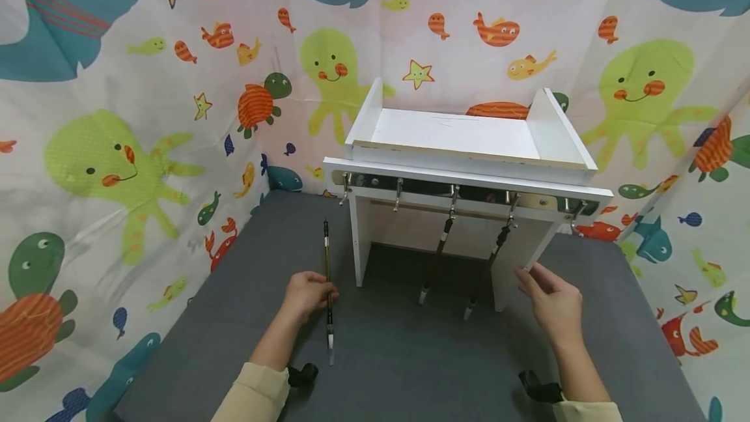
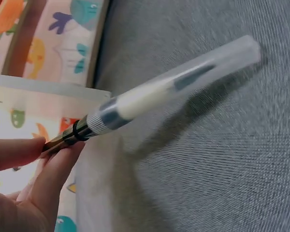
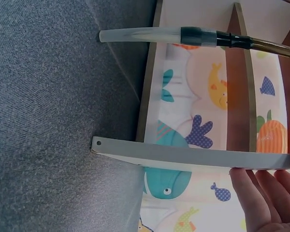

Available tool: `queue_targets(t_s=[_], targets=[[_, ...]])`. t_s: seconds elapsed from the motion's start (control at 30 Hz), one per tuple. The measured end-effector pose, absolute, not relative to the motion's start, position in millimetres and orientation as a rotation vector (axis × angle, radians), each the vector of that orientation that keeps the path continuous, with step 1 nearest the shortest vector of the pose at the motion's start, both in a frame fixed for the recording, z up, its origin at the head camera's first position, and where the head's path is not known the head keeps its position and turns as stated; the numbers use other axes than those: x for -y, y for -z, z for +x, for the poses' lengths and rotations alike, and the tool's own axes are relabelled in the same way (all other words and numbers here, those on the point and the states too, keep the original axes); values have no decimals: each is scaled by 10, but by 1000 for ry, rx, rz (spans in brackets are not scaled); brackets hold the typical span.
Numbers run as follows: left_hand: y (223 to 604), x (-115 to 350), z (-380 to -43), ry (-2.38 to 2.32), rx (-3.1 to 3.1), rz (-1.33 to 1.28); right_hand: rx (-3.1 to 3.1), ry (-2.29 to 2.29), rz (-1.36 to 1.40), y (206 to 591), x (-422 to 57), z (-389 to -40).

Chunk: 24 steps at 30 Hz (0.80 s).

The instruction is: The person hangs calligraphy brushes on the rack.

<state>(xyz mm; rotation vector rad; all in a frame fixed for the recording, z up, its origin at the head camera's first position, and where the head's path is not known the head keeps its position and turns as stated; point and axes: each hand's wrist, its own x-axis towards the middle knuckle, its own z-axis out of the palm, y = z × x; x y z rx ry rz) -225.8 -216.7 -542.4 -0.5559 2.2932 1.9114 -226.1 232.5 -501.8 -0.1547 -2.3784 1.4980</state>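
Note:
My left hand (image 1: pixel 307 293) pinches a calligraphy brush (image 1: pixel 327 253) by its shaft, left of a white wooden shelf (image 1: pixel 469 171). Its bristle end points toward me; in the left wrist view a clear cap (image 2: pixel 232 55) covers pale, dark-tipped bristles. Two similar brushes, one on the left (image 1: pixel 441 249) and one on the right (image 1: pixel 497 249), hang capped-end down from the shelf's hooks. My right hand (image 1: pixel 552 298) grips the front edge of the shelf's right side panel (image 3: pixel 183 157), thumb on one face and fingers on the other.
A metal rail with several hooks (image 1: pixel 398 194) runs along the shelf's front; the leftmost ones hold nothing. The shelf stands on a grey cloth-covered table (image 1: pixel 398 357). Behind and beside it hangs a sea-animal curtain (image 1: pixel 222 83). Dark straps (image 1: pixel 303 375) circle both wrists.

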Motion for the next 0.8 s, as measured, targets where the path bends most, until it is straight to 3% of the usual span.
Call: queue_targets(t_s=[0.8], targets=[[4860,2160,-1805,-2046,-2478,-398,2384,-1499,-196,5046,-2313,-2284]])
